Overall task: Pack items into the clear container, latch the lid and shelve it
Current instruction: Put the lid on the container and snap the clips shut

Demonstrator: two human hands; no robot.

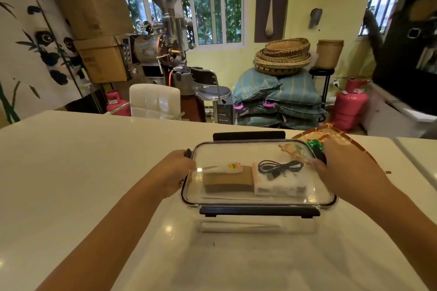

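A clear container (pixel 259 196) sits on the white table (pixel 82 172), a little right of centre in the view, with its lid (pixel 236 156) lying on top. Through the lid a brown block (pixel 228 181) shows in the middle, a small tube with a yellow label (pixel 233 167) resting on it, and at 3 o'clock from the block a black cable (pixel 279 169) lies coiled on a pale packet (pixel 279 185). The left hand (pixel 176 170) presses against the container's 9 o'clock side, fingers curled around the dark latch (pixel 188 153) there. The right hand (pixel 343 160) is at the 3 o'clock side, fingers bent over the edge; whether it grips that latch I cannot tell. The near latch (pixel 259 211) at 6 o'clock hangs along the front edge, and the far latch (pixel 249 136) at 12 o'clock stands raised. At 1 o'clock from the container a patterned tray (pixel 316 134) rests on the table, partly hidden by the right hand, with a green item (pixel 314 143) on it.
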